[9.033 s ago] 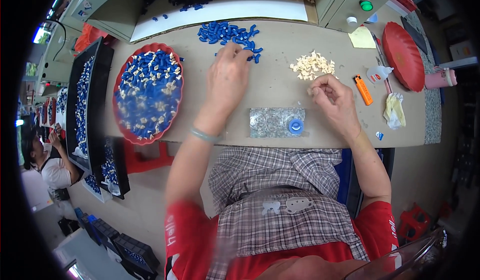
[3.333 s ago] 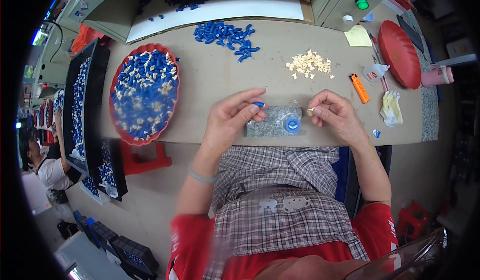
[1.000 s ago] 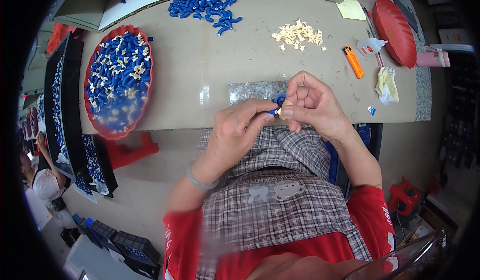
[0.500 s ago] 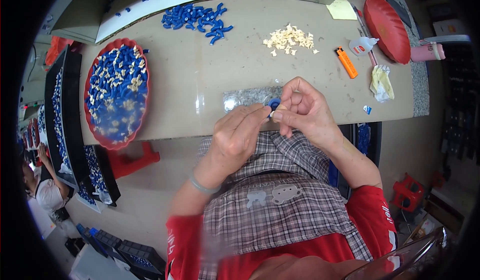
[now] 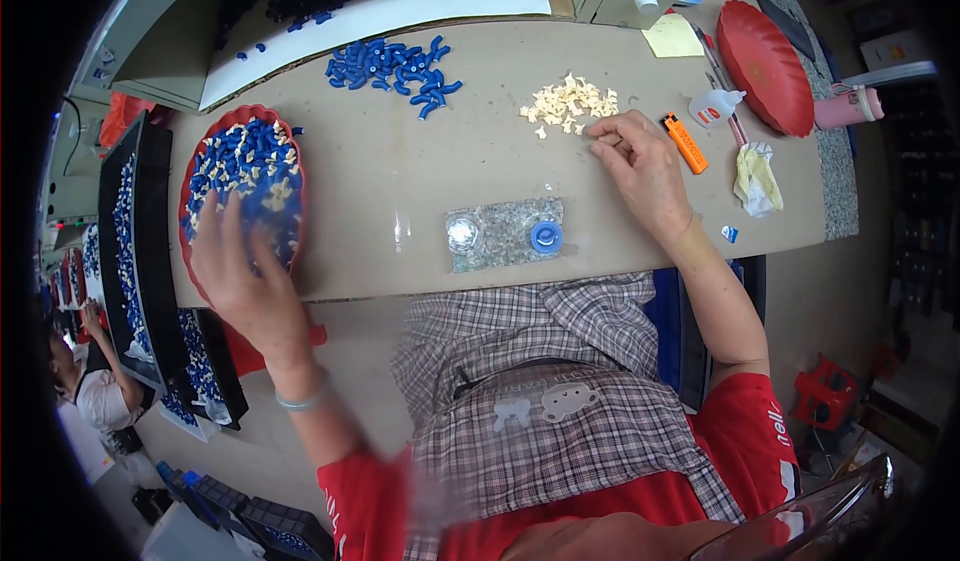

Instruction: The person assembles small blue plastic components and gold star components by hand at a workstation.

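My left hand (image 5: 245,276) is over the near part of a scalloped red tray (image 5: 187,176), blurred by motion, its fingers spread and no held piece visible. Small curved blue pieces and cream pieces (image 5: 282,193) fill that tray. At the near right edge of a pile of small cream pieces (image 5: 567,101), my right hand (image 5: 645,166) has its fingers curled toward the thumb. Whether a piece is between those fingertips I cannot make out. A speckled stone slab (image 5: 500,231) lies near the table's front edge, with a round blue cap-like piece (image 5: 546,237) on its right end.
Curved blue pieces (image 5: 385,66) lie heaped at the back. To the right are an orange lighter (image 5: 685,144), a small white bottle (image 5: 716,108), a crumpled cloth (image 5: 758,179), a red scalloped tray (image 5: 765,66) and a pink bottle (image 5: 848,109). Another person (image 5: 105,391) sits far left.
My hands have parted from above the slab, where they held a small cream and blue piece together. The left has swung left over the tray; the right has moved away toward the cream pile.
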`<state>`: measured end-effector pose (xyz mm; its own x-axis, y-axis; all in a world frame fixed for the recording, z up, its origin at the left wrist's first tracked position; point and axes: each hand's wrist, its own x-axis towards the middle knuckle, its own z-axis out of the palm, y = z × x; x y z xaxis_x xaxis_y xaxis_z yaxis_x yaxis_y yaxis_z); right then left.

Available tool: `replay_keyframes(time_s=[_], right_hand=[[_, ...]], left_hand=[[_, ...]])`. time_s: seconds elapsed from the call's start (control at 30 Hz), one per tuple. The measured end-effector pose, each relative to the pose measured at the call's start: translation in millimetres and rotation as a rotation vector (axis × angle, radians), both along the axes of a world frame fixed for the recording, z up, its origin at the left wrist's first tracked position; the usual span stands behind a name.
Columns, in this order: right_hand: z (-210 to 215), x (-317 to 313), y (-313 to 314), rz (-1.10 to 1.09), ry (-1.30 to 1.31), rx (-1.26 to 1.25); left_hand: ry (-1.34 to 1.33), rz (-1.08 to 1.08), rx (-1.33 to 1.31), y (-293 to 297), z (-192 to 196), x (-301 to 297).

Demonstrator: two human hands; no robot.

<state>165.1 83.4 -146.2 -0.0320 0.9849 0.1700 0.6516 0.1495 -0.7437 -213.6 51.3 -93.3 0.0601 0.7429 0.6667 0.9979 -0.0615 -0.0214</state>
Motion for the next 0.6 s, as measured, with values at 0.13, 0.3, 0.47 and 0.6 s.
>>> replay_keyframes(time_s=[0.13, 0.3, 0.47, 0.6], right_hand=[[-6.1, -9.1, 10.5, -0.004, -0.13, 0.081], [-8.2, -5.7, 20.8, 0.013, -0.193, 0.11], [1.9, -2.4, 23.6, 0.048, -0.258, 0.108], [16.3, -0.4, 11.5, 0.049, 0.09, -0.243]], left_hand=[[-0.232, -0.225, -0.106, 10.1, -8.0, 37.7], [-0.3, -0.402, -0.167, 48.8, -32.8, 83.6], [-0.334, -0.367, -0.368, 80.3, -52.0, 102.3], [-0.293, -0.359, -0.4, 93.1, -62.0, 108.3]])
